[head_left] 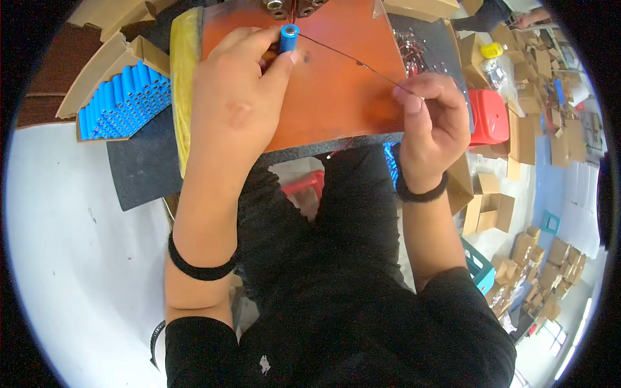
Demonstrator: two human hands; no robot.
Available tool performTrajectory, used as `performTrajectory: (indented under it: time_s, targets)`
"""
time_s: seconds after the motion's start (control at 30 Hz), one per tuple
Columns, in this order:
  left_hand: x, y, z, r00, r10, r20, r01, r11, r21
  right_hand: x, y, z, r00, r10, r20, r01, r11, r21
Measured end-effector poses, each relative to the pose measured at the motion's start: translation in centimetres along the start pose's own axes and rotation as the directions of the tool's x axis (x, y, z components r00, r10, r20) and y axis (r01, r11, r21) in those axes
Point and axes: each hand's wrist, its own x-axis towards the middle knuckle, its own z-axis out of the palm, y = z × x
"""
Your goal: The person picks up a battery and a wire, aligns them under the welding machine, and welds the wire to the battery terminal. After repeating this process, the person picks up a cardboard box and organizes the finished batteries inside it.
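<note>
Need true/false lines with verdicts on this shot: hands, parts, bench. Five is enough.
1. The left hand grips a blue cell. True.
2. The right hand holds a second cell. False: it pinches a thin dark wire.
3. The wire stretches from near the cell's top to the right hand. True.
4. The sheet below the hands is green. False: it is orange.
5. A black band circles the right wrist. True.
</note>
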Motion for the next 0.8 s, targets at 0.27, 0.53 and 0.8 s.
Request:
performTrajectory:
  time_s: [0.27,0.53,0.8]
  targets:
    - [0.36,-0.56,0.16,1.0,0.025,-0.007,-0.024,0.995,0.096,0.1,0.09,0.34,0.998,0.012,-0.055,-0.015,0.999,-0.051]
    - [0.01,-0.52,0.27,1.0,-0.014,-0.012,0.015,0.992,0.122,-0.21,0.06,0.65,0.998,0.027,-0.064,-0.03,0.999,-0.042]
    - [0.04,-0.08,0.04,0.998,0.07,0.002,-0.069,0.982,0.175,-0.28,-0.1,0.17,0.999,0.026,-0.026,-0.029,0.995,-0.097]
